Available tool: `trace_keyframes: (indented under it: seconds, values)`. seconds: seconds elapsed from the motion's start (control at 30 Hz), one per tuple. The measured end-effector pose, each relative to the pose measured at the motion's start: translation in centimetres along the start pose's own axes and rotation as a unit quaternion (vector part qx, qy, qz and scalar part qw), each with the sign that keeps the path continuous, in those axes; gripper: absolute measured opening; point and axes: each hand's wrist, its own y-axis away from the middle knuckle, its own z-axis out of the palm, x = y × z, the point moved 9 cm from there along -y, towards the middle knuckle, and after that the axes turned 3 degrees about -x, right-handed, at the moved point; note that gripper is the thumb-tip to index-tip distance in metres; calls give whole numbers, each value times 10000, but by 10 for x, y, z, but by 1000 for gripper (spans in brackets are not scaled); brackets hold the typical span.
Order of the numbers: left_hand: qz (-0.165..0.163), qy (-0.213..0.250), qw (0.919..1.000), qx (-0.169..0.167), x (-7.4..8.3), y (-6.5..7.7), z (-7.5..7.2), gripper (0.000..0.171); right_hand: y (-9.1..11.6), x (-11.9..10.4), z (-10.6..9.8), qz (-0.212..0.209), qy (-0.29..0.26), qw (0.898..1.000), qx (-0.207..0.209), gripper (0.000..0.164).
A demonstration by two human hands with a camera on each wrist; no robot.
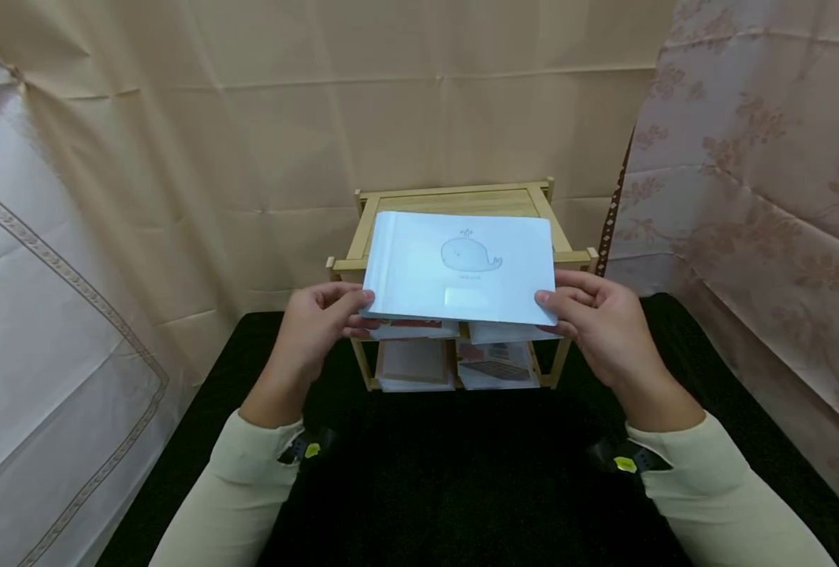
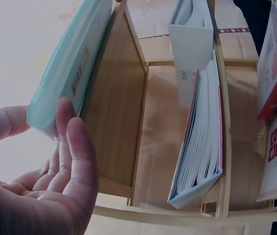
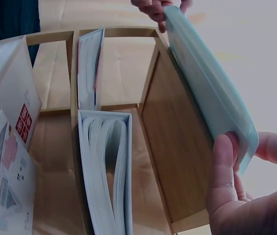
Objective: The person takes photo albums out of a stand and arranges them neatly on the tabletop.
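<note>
A pale blue photo album (image 1: 405,244) with a line-drawn whale on its cover is held by both hands at the front of a small wooden rack's top board (image 1: 454,199). My left hand (image 1: 309,327) pinches its left end, thumb on the cover and fingers underneath. At the opposite end, my right hand (image 1: 606,327) grips the right edge the same way. Both wrist views show the album (image 2: 82,58) close against the top board (image 3: 175,132); whether it touches the wood, I cannot tell. A barcode is visible on its underside in the left wrist view.
Two albums stand on the rack's middle shelf, one with red edges (image 2: 199,132) and a white one (image 3: 106,171). Lower down are a white album with a red stamp (image 2: 275,147) and a boxy one with a printed picture (image 3: 13,181). Dark cloth (image 1: 462,480) covers the table; curtains (image 1: 419,118) hang behind.
</note>
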Motion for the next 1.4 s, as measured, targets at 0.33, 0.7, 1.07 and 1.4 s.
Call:
trace_keyframes:
  seconds: [0.33, 0.7, 1.07, 1.4]
  values:
    - [339, -189, 9991, 188, -5, 8, 4, 47, 9, 11, 0, 31, -129, 9996, 259, 66]
    - [907, -283, 9953, 211, -13, 24, 8, 39, 24, 16, -5, -388, 512, 9949, 776, 44]
    - [1090, -519, 9923, 265, -21, 41, -4, 35, 29, 29, 7, -392, 1017, 9911, 766, 40]
    - [1090, -657, 9917, 195, -33, 54, -16, 36, 31, 41, 25, -248, 1300, 9903, 412, 38]
